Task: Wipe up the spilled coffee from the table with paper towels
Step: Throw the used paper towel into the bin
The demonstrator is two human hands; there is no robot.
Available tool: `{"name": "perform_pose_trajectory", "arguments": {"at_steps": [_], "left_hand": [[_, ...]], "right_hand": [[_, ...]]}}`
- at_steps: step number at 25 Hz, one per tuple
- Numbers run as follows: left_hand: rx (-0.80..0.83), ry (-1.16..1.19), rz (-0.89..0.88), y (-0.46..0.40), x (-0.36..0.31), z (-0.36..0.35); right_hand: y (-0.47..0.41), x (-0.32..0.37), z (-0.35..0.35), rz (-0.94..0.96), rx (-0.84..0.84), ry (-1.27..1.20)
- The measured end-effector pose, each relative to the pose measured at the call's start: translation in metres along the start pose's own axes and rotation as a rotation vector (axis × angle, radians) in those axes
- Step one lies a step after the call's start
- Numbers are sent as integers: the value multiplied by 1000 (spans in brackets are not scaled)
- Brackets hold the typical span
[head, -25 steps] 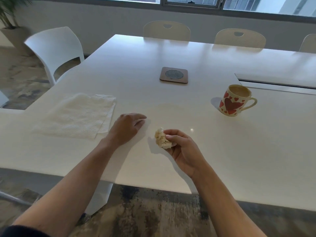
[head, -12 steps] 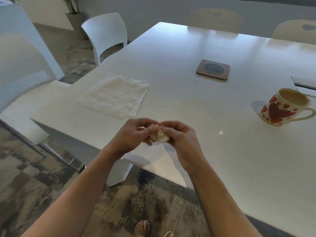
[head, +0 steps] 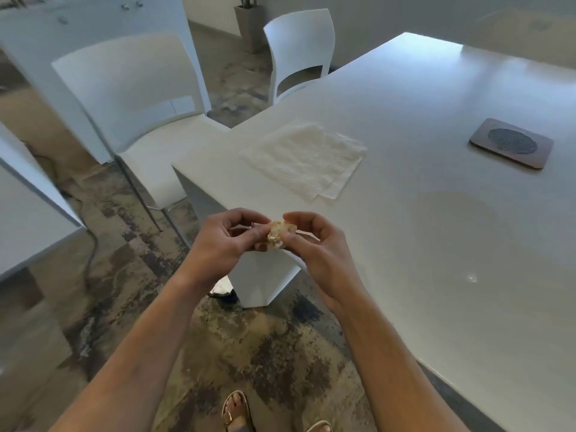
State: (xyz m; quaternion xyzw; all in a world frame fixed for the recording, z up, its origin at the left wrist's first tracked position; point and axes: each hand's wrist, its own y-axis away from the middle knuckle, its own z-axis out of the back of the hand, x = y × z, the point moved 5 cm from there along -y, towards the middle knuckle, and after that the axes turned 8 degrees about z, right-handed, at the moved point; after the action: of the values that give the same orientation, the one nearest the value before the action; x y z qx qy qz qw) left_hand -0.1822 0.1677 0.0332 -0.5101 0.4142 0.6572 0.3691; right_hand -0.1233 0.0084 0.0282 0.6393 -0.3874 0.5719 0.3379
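Paper towel wad [head: 277,233], crumpled small and stained tan-brown, sits pinched between both sets of fingertips, held in the air just off the near left edge of the tabletop [head: 436,244], above the white table base. The left hand [head: 229,241] curls its fingers and thumb round the wad's left side; the right hand [head: 314,244] curls its fingers over the top and right side, the thumb pressing in from below. The two hands almost touch each other round the wad. Both bare forearms run from the bottom of the view up to it.

Further out, a flat stack of clean paper towels [head: 304,159] lies near the left corner of the tabletop, squared roughly to the edge, with a lower sheet showing along its right and near sides. Toward the far right of the tabletop lies a brown square coaster [head: 511,143] with a round dark mesh centre, well apart from the stack. A small bright glint [head: 472,278] shows on the surface at the right; whether it is a drop or a reflection I cannot tell.

Beyond the table's left edge stand two white chairs [head: 131,98], one near and one further back, on a mottled brown and grey floor [head: 265,353]. Sandalled toes [head: 236,406] show at the bottom edge of the view.
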Motion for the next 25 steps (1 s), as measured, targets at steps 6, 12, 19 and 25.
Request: {"name": "perform_pose_trajectory", "arguments": {"at_steps": [6, 12, 19, 25], "left_hand": [[-107, 49, 30, 10, 25, 90], [-216, 59, 129, 7, 95, 187], [-313, 109, 328, -3, 204, 247], [-425, 89, 478, -26, 298, 261]], "right_hand": [[-11, -19, -91, 25, 115, 84], [-24, -87, -184, -169, 132, 55], [-31, -188, -251, -423, 28, -64], [-49, -285, -268, -550, -15, 28]]}}
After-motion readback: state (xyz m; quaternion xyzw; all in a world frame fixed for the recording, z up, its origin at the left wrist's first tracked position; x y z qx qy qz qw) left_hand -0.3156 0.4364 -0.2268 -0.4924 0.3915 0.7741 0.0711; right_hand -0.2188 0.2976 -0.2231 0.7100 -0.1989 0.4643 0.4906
